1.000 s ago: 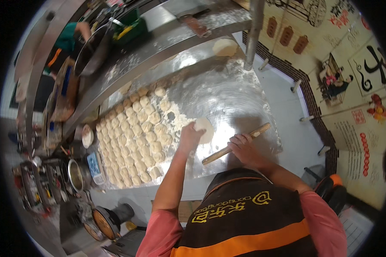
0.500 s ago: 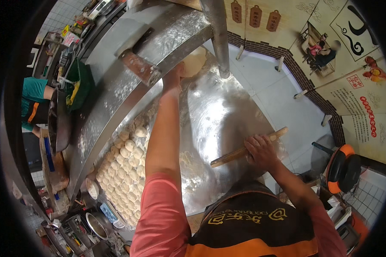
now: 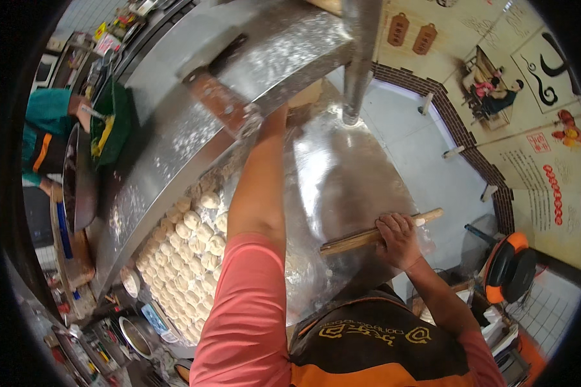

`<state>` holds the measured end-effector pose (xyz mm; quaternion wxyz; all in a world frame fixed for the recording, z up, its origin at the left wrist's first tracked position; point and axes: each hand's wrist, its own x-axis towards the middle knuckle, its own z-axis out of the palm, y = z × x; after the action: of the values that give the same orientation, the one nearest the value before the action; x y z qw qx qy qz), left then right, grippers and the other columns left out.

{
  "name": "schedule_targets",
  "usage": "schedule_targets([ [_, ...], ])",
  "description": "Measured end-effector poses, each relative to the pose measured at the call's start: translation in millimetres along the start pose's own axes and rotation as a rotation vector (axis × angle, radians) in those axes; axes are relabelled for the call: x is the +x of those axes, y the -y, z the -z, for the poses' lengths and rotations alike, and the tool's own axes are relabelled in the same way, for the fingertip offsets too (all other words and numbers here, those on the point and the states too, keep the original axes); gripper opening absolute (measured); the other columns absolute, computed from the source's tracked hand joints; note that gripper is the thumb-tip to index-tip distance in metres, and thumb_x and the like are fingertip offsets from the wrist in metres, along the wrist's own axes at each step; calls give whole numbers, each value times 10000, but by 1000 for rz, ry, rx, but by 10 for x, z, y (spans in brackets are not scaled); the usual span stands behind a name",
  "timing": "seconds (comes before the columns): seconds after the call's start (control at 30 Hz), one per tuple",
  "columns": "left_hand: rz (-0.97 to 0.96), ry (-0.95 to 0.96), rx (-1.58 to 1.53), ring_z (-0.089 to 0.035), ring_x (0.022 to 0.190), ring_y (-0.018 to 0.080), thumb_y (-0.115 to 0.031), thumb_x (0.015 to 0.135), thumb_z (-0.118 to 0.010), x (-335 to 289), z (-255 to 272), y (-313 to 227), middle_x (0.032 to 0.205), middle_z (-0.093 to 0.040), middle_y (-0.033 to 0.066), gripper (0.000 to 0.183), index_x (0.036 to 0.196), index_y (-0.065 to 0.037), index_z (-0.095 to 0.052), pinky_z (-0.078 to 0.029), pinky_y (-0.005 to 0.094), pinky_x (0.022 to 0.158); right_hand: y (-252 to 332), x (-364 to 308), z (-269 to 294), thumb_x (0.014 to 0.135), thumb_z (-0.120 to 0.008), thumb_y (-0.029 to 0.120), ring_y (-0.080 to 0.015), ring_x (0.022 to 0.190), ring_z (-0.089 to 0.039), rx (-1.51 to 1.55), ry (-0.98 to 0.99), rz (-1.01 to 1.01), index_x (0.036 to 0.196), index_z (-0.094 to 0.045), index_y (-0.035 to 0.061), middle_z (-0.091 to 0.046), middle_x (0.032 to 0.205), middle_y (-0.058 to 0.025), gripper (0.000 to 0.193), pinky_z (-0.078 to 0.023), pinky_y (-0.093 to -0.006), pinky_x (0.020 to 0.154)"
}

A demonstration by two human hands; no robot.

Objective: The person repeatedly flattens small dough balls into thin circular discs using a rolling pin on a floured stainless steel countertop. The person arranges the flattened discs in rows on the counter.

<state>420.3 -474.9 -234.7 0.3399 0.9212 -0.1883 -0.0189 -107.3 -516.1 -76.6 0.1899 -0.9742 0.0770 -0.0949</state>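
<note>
Wooden rolling pin point(image 3: 381, 233) gripped in right hand point(image 3: 400, 240); left hand point(image 3: 279, 116) reaches far, grip hidden. Many dough balls point(image 3: 187, 258) left, unrolled, on steel table point(image 3: 342, 174).

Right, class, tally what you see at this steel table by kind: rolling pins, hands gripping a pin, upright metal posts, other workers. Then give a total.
rolling pin: 1
right hand, fingers closed on the pin: 1
metal post: 1
co-worker: 1
Total: 4
The dough balls are too many to count surely.
</note>
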Motion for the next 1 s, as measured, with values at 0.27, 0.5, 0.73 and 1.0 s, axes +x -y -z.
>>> schedule_targets([
  [0.27, 169, -92, -21, -620, 919, 331, -314, 767, -658, -558, 518, -911, 981, -649, 171, 354, 954, -13, -661, -479, 413, 809, 59, 89, 100, 592, -680, 160, -305, 1048, -508, 53, 28, 30, 1077, -554, 38, -545, 1090, -111, 516, -388, -457, 891],
  [0.5, 190, -116, -11, -608, 948, 349, -302, 783, -624, -614, 539, -959, 1019, -636, 190, 346, 974, -14, -646, -479, 417, 821, 54, 103, 110, 579, -678, 148, -306, 1038, -513, 74, 24, 27, 1061, -559, 32, -552, 1072, -119, 510, -391, -452, 868],
  [0.73, 168, -129, 1, -597, 977, 367, -289, 799, -590, -902, 782, -894, 1058, -624, 209, 340, 994, -15, -632, -479, 421, 832, 74, 86, 71, 587, -651, 117, -333, 1043, -510, 40, -6, 34, 1063, -564, 26, -551, 1080, -136, 493, -382, -469, 872],
  [1.0, 33, -286, 279, -581, 986, 349, -336, 803, -607, -2127, 1998, -123, 1080, -605, 165, 385, 1080, -69, -591, -475, 441, 820, 26, 38, -6, 608, -641, 140, -340, 1041, -516, 19, 95, -11, 1091, -556, 17, -561, 1101, -140, 506, -372, -472, 893],
])
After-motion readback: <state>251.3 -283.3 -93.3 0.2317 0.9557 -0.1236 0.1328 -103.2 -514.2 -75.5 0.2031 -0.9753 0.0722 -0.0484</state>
